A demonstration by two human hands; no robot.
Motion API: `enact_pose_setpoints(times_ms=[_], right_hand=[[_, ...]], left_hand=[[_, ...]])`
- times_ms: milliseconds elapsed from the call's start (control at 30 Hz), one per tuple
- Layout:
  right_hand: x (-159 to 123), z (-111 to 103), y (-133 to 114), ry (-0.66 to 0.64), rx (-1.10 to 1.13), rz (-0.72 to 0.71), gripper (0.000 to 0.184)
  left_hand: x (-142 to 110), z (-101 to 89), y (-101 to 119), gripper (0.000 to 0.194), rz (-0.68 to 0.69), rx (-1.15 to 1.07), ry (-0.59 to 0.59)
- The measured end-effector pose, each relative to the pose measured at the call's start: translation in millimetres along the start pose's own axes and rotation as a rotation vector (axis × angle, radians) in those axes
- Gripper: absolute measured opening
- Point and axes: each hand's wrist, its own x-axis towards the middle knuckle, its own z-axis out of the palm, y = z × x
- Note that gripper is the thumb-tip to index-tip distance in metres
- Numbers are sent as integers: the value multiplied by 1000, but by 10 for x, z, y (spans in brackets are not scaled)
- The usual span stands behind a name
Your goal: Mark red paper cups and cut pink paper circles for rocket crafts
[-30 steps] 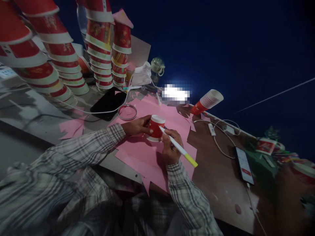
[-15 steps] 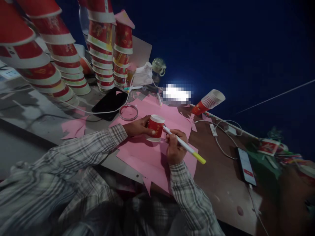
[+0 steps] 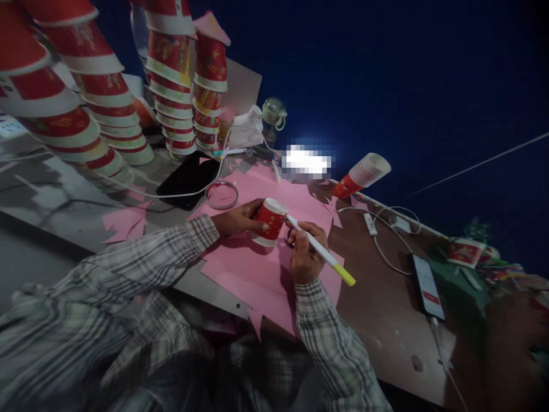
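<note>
- The table runs beneath everything, grey on the left and brown on the right.
- Four tall towers of red-and-white cups stand at the left and far left; the rightmost has a pink cone on top.
- Pink paper lies across the middle of the table, under both hands.
- A black flat object lies left of the paper, a white cable crossing it.
- A nested stack of cups leans at the table's far edge.
- The left hand grips the red cup from its left side, thumb across the front.
- The right hand is closed around the marker, just beside the cup.
- A phone with a lit screen lies on the brown part, a cable plugged into its lower end.
- The red cup is tilted, held over the pink paper.
- The marker, white with a yellow end, points its tip at the cup's upper right side; whether they touch is unclear.
- A thin ring lies at the paper's left edge.
</note>
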Motion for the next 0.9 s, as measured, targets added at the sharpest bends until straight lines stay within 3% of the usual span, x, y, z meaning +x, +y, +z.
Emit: enact_pose_setpoints(times_ms=[233, 533, 633, 900], right_hand=[[47, 56, -156, -39, -94, -370, 17], [40, 91, -154, -64, -208, -484, 18], [38, 103, -156, -42, -242, -481, 14], [9, 68, -157, 0, -191, -296, 12]], left_hand=[[15, -5, -85, 73, 14, 43, 42], [8, 49, -82, 77, 27, 126, 80], [14, 43, -90, 77, 43, 135, 73], [-8, 34, -55, 74, 11, 196, 109]])
